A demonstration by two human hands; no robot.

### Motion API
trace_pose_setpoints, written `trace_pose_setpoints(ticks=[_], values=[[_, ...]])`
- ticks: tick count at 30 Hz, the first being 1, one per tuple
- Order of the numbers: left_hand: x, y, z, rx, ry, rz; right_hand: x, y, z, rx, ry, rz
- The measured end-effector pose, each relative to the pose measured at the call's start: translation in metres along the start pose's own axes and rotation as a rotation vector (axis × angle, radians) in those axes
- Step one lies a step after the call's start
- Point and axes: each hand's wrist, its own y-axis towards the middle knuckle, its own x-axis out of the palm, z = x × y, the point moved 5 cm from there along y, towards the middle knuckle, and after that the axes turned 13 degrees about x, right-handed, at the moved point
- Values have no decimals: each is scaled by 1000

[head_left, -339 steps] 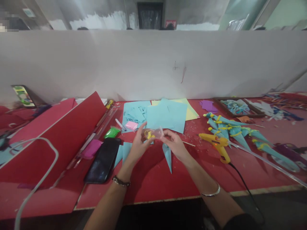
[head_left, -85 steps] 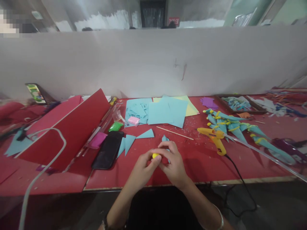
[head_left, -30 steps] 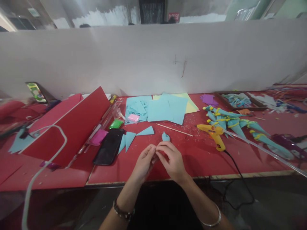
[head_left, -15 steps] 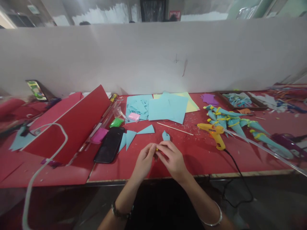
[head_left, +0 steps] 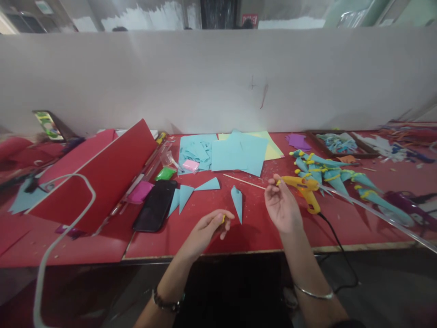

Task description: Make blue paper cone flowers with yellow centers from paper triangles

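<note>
My left hand (head_left: 208, 230) is low over the table's front, thumb and finger pinching a small yellow clay piece (head_left: 223, 219). Farther right, my right hand (head_left: 282, 207) is raised palm up, its fingers curled. A small yellow clay bit (head_left: 277, 182) shows at its fingertips, right by the nozzle end of the yellow glue gun (head_left: 309, 193); whether they touch I cannot tell. Between the hands lies a rolled blue paper cone (head_left: 236, 202), its point towards me. A thin wooden stick (head_left: 242, 181) lies behind the cone, its right end meeting my right hand.
Left of the hands are blue paper pieces (head_left: 185, 197), a black phone (head_left: 155, 207), and green (head_left: 165, 173) and pink packets (head_left: 139, 192). A red board (head_left: 102, 182) leans farther left. Blue sheets (head_left: 228, 155) lie behind. Several yellow-trimmed cones (head_left: 336, 177) and a scrap tray (head_left: 326, 149) are right.
My hands have parted. The right moved right and up to the glue gun's nozzle with a yellow bit; the left stayed low with its yellow piece. The whole blue cone now shows.
</note>
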Motion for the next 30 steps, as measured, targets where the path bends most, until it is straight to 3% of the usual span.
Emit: trace_pose_setpoints(ticks=[4,9,16,23,26,30], values=[[-4,2,1,71,94,28,-3,-1,19,180,-31,2],[-11,4,-2,69,239,33,-2,-8,36,48,-214,51],[-18,6,-10,32,299,71,1,-4,44,196,-255,-29],[-19,7,-12,23,386,90,0,-4,50,214,-275,-37],[-17,9,-12,19,381,124,5,-5,53,269,-296,-98],[-9,11,-15,-15,277,134,19,-18,50,172,-529,-198]])
